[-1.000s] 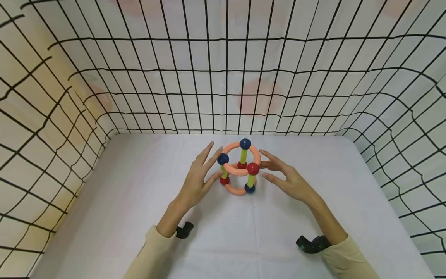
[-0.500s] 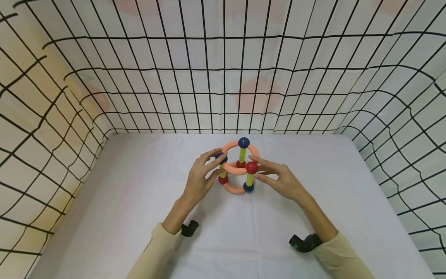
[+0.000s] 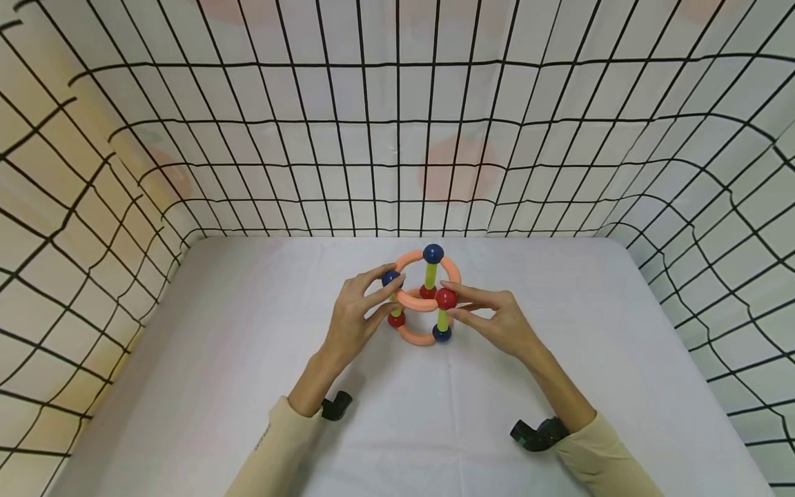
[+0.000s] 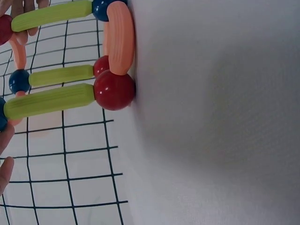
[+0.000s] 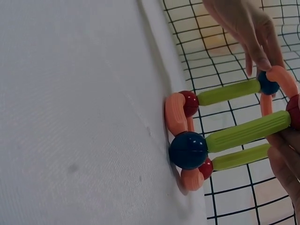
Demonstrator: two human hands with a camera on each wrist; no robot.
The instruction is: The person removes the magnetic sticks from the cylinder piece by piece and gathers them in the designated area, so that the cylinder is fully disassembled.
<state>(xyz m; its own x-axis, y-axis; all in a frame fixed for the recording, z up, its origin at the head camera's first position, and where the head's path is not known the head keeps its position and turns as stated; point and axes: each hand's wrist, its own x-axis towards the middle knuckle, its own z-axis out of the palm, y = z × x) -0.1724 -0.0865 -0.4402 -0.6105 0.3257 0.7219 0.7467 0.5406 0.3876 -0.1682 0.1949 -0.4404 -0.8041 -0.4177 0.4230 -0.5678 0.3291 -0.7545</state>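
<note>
A toy frame built from balls and rods stands upright on the white-covered table (image 3: 397, 428). Curved orange rods (image 3: 417, 301) make its upper and lower rings, joined by green upright rods (image 5: 248, 130). Its upper left blue ball (image 3: 390, 279) is pinched between the fingers and thumb of my left hand (image 3: 350, 317). With thumb and fingertips my right hand (image 3: 506, 323) grips the upper front red ball (image 3: 446, 298). In the left wrist view a lower red ball (image 4: 115, 90) rests at the table surface. A lower blue ball (image 5: 188, 150) does likewise in the right wrist view.
Black wire mesh (image 3: 397, 166) surrounds the table at the back and both sides, with pale cloth behind it. A dark wrist-worn device (image 3: 539, 435) sits under the right wrist, another dark device (image 3: 337, 406) by the left.
Both hands have closed in on the toy frame from either side; their spread fingers now hold its upper balls. The frame stays at the same place on the table.
</note>
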